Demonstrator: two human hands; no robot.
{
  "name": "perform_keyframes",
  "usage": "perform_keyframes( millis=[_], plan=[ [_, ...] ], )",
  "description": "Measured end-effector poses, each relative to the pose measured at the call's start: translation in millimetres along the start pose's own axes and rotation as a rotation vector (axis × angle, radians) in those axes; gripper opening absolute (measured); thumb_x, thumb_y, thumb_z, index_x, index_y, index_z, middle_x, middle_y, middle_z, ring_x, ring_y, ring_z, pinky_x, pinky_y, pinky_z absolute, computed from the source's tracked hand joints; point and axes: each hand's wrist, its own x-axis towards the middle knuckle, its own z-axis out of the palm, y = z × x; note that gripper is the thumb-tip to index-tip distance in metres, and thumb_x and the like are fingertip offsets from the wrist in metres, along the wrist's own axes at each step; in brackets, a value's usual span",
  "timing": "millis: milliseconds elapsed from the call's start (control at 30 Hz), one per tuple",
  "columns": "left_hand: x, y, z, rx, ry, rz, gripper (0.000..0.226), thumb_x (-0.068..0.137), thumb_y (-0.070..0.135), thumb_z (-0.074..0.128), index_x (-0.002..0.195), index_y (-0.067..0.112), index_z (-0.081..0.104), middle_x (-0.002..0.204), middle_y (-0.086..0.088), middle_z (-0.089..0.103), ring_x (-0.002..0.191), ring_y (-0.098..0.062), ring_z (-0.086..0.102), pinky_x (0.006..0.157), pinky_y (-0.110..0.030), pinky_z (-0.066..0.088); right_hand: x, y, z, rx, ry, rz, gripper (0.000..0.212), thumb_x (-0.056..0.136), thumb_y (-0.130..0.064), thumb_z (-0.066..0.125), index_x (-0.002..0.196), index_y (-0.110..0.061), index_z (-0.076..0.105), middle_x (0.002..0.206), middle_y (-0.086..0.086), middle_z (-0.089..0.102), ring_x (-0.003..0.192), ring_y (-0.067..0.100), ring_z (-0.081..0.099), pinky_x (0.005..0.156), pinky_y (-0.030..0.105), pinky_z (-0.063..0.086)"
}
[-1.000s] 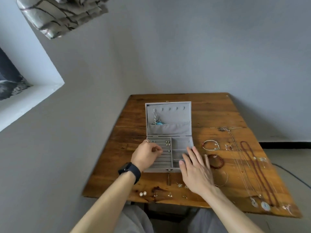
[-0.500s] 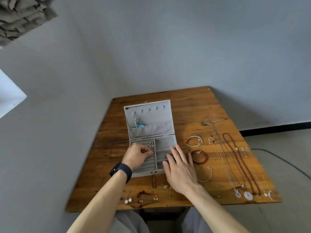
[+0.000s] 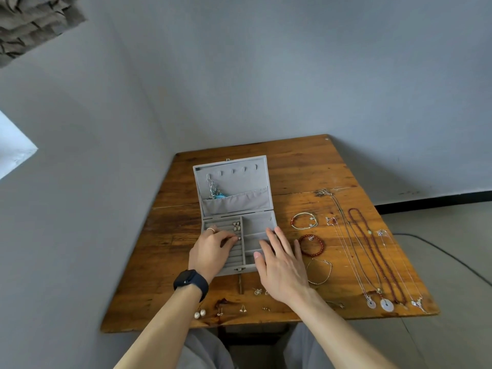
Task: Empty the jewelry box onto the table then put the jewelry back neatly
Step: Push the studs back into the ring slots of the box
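The grey jewelry box [image 3: 255, 222] lies open on the wooden table [image 3: 298, 169], its lid upright with a chain and a blue piece [image 3: 217, 191] in the lid pocket. My left hand [image 3: 211, 250] is over the ring rolls on the left side, fingertips pinching a small earring [image 3: 239, 238] at a slot; several pearl earrings [image 3: 236, 226] sit just above. My right hand [image 3: 281, 259] rests with straight fingers on the box's right compartments. Bracelets [image 3: 304, 221], [image 3: 311, 245] and long necklaces [image 3: 372, 251] lie to the right.
Small earrings [image 3: 199, 314], [image 3: 242, 309] and studs lie along the table's near edge. A thin chain bracelet [image 3: 319, 271] lies beside my right wrist. Walls close in behind and to the left; a cable runs on the floor at the right.
The camera view shifted. My left hand moved slightly down the ring rolls; my right hand stayed on the box's right side.
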Motion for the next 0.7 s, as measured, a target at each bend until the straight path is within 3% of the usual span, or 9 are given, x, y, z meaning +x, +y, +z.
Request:
perform_keyframes(
  millis=[167,400,700],
  plan=[
    [-10,-5,-2,-0.019,-0.012,0.078,0.025,0.096,0.024,0.063,0.118,0.031,0.072,0.111,0.010,0.062,0.101,-0.010,0.058,0.077,-0.031,0.057,0,2,-1,-0.014,-0.029,0.006,0.073,0.099,-0.055,-0.001,0.152,-0.022,0.038,0.167,-0.005,0.008,0.151,0.012,-0.017,0.120,0.054,0.002],
    [-11,-6,-12,-0.063,-0.057,0.076,0.031,0.096,0.021,0.062,0.126,0.030,0.065,0.113,0.010,0.064,0.105,-0.008,0.060,0.084,-0.029,0.057,-6,-8,2,-0.025,-0.082,0.025,0.064,0.102,-0.052,0.004,0.158,-0.024,0.020,0.168,-0.004,0.000,0.150,0.014,-0.023,0.122,0.054,0.005],
    [-19,-2,-15,0.058,-0.100,0.102,0.033,0.100,0.021,0.053,0.130,0.025,0.065,0.127,0.003,0.061,0.118,-0.017,0.054,0.088,-0.035,0.055,-2,-6,-9,0.056,-0.158,0.024,0.061,0.104,-0.053,0.011,0.159,-0.026,0.016,0.167,-0.008,-0.004,0.149,0.009,-0.023,0.122,0.051,0.003]
  ],
)
